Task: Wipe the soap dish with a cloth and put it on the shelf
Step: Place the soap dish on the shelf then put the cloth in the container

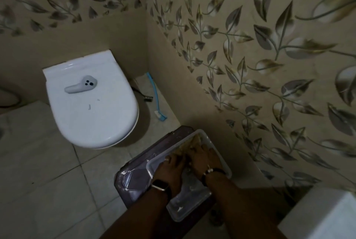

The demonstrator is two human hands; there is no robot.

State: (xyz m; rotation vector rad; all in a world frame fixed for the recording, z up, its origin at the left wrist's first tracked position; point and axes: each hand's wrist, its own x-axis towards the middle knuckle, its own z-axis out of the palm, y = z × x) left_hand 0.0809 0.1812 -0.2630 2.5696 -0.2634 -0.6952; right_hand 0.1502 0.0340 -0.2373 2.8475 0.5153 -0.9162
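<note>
A clear plastic soap dish [194, 190], a shallow rectangular tray, sits on a dark purple stool [134, 179] by the leaf-patterned wall, and a yellowish cloth [194, 142] lies inside it at its far end, under and just beyond the fingertips of both hands. The left hand [170, 169], a watch on its wrist, and the right hand [202, 158], with a beaded bracelet, lie flat side by side with fingers spread, pressing the cloth into the dish. Well beyond the fingers, to the left, stands a closed white toilet [92, 107] with a small grey controller [81, 84] on its lid, and a blue brush [157, 98] lies on the floor beside it.
</note>
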